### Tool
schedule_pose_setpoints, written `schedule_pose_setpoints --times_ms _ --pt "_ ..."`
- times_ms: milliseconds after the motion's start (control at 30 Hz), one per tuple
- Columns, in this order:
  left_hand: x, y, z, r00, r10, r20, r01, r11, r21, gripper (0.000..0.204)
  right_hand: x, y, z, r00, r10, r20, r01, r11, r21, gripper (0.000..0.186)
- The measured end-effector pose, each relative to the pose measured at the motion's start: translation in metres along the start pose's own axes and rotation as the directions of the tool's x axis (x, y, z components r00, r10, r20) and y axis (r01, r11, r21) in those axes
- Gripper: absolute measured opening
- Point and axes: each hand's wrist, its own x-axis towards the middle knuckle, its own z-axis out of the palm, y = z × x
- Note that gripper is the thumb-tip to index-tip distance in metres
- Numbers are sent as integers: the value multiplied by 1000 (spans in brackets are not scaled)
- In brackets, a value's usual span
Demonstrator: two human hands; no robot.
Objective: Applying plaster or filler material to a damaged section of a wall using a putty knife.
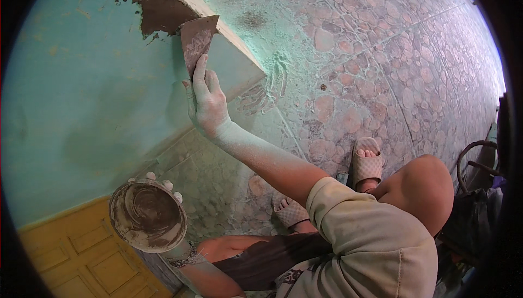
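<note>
Right hand [208, 104] grips a putty knife [197, 39], index finger laid up the blade for pressure, blade flat against the turquoise wall [81, 91] just above the fingertips, at the edge of a dark bare patch [158, 9]. Left hand [163, 189] cups a round bowl [147, 216] from behind, fingers curled over its rim, mouth tilted up, held low and near for reloading. Filler dust coats the forearm and the patterned floor [370, 52] beyond.

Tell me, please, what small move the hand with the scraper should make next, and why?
Probably draw the scraper down the wall. The right hand presses its blade at the lower edge of the dark patch, and the turquoise surface below looks uncovered. The left hand holds the bowl close by.
</note>
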Motion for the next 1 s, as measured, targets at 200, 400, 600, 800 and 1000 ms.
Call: schedule_pose_setpoints --times_ms 200,400,600,800,1000 --pt "14 -10 14 999 -35 24 36 999 -40 60 -24 -15 -29 987 70 143 -77 996 41 64" --pt "35 -19 26 978 -142 154 169 969 -180 59 -39 -2 -88 979 59 195 -89 985 145 61" --pt "45 -25 31 962 -192 193 232 949 -214 61 75 51 -144 916 207 345 -211 977 -27 53" --pt "60 -47 34 974 -200 109 219 952 -212 62 110 60 -153 852 117 510 -115 993 -35 41" --pt "70 -48 18 985 -136 103 148 982 -120 64 80 72 -135 887 -7 463 -33 997 77 48"
